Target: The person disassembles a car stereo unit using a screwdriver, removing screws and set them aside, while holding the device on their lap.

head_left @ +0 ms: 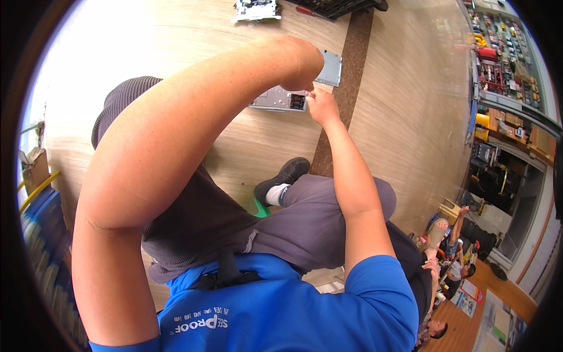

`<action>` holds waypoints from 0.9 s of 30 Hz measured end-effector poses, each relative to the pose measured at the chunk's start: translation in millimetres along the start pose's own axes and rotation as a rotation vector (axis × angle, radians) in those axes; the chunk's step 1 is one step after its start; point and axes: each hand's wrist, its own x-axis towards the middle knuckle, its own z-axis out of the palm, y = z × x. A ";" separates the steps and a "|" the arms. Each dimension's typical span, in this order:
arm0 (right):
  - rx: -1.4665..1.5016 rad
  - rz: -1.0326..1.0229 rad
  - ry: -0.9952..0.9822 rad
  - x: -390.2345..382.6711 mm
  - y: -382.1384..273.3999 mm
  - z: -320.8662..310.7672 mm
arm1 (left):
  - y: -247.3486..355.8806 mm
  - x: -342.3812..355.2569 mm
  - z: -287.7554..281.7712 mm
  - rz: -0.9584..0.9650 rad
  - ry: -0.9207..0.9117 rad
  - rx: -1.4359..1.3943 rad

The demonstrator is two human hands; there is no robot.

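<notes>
red screwdriver (314,12), shelves (504,53), black shoe (282,178)

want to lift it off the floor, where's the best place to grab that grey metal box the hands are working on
Probably by its long side edges, coming from above: the grey metal box lies flat on the wooden floor, so its top faces up. The near end holds a dark connector block, where the right hand and left hand already crowd.

Near the one shoe (283,178) lay two metal units (275,98) (255,9), one plate (330,68), one screwdriver (314,13).
</notes>
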 end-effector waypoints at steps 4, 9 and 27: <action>0.053 0.058 -0.009 -0.6 -3.4 2.0 | -1.1 -2.3 0.8 -0.003 0.000 -0.003; 0.150 0.165 -0.003 0.9 7.4 13.7 | -1.9 -3.8 0.4 -0.013 0.003 -0.010; 0.695 0.545 -0.091 -5.0 2.3 16.3 | -2.8 -2.9 4.5 -0.012 0.020 0.005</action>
